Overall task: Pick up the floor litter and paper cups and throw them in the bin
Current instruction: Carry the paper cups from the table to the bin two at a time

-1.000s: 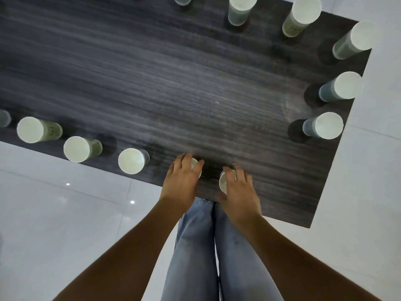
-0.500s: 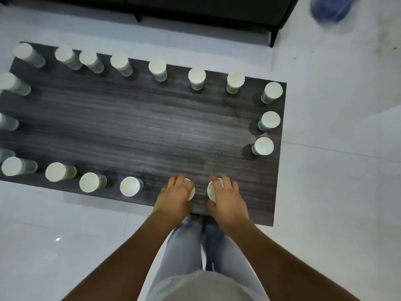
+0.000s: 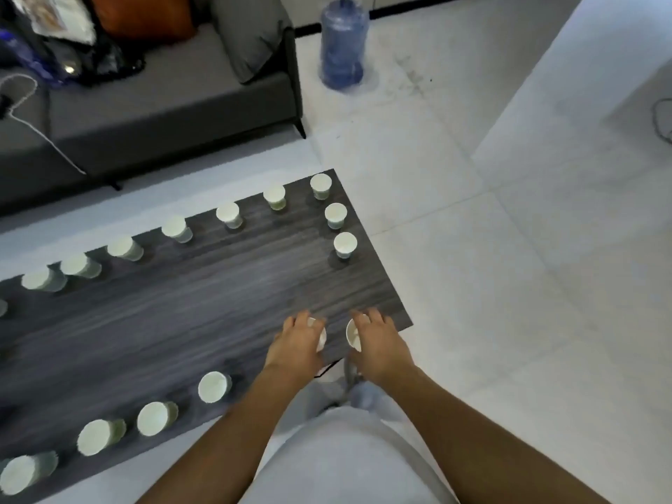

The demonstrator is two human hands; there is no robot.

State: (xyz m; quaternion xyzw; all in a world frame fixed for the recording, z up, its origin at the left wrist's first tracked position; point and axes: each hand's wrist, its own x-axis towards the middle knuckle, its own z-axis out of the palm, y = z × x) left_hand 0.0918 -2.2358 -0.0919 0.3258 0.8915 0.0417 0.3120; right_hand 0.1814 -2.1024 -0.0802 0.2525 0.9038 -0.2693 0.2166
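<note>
My left hand (image 3: 296,345) is closed over a white paper cup (image 3: 321,336) at the near right corner of the dark wooden table (image 3: 203,300). Beside it, my right hand (image 3: 378,341) grips a second paper cup (image 3: 352,336) from above. Only slivers of both cups show under my fingers. Several more paper cups line the table's edges, such as one (image 3: 214,386) on the near side and one (image 3: 344,244) at the right end. No bin is in view.
A grey sofa (image 3: 152,103) with cushions, bags and a white cable stands behind the table. A blue water jug (image 3: 342,45) sits on the white tiled floor (image 3: 509,285) to the right of the sofa. My legs are below my hands.
The view has pulled back and swung right, bringing the sofa and the water jug into sight. Both hands stay closed on the same two cups, which look lifted.
</note>
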